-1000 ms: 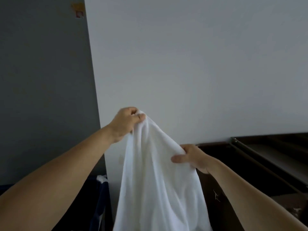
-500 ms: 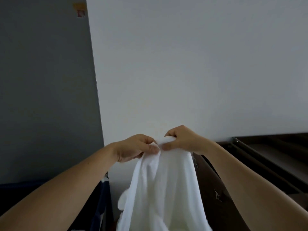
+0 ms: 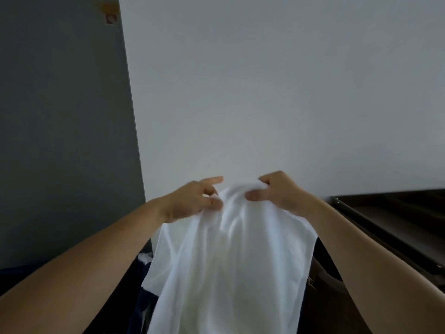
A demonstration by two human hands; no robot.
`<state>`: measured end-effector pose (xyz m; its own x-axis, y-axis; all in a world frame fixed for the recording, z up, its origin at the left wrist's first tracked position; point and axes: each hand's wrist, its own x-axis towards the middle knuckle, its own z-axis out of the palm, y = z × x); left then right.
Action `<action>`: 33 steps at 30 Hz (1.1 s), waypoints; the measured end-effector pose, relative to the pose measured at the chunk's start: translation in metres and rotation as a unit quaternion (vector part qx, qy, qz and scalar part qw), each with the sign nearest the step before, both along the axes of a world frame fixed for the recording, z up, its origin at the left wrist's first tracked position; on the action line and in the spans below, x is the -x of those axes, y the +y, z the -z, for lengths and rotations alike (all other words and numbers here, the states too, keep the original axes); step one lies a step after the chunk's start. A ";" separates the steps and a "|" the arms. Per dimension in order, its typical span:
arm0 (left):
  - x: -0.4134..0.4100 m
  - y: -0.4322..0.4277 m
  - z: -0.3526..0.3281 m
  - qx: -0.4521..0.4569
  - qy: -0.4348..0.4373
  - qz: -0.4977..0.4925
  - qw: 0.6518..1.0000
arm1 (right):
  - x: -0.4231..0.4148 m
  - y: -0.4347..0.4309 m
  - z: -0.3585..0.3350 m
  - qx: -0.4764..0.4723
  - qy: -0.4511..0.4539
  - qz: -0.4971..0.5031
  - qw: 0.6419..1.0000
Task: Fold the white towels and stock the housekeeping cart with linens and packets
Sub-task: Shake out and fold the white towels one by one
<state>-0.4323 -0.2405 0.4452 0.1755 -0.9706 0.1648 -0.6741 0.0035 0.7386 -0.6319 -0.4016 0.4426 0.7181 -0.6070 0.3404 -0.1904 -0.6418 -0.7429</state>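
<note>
A white towel (image 3: 228,266) hangs in front of me, held up by its top edge at chest height before a white wall. My left hand (image 3: 192,201) pinches the top edge on the left between thumb and lower fingers, its index finger sticking out. My right hand (image 3: 277,191) grips the same edge just to the right, thumb in front of the cloth. The two hands are close together. The towel's lower part runs out of the bottom of the view.
A dark brown cart (image 3: 390,227) with a metal rail stands at the right, its shelf partly visible. A dark blue bag (image 3: 142,285) with a bit of white linen sits low at the left, behind the towel. A grey wall panel (image 3: 65,131) fills the left.
My left hand came down from high up and my right hand moved up the towel, so both met at its top edge. The towel now spreads wider below them.
</note>
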 end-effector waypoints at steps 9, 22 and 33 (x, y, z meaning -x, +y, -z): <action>0.008 -0.004 0.000 0.090 0.144 -0.108 0.980 | 0.006 -0.003 0.018 -0.028 0.054 -0.024 0.998; 0.003 0.002 0.006 0.017 0.235 0.015 0.972 | -0.014 0.007 0.069 -0.207 0.007 -0.019 0.978; -0.015 0.008 0.008 0.012 0.276 0.011 0.961 | -0.027 0.010 0.099 -0.502 0.014 -0.162 0.849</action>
<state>-0.4174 -0.2325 0.4368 0.2225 -0.9720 0.0752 -0.1784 0.0352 0.9833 -0.6048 -0.3919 0.3437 0.9023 -0.3495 -0.2525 -0.1520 0.2903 -0.9448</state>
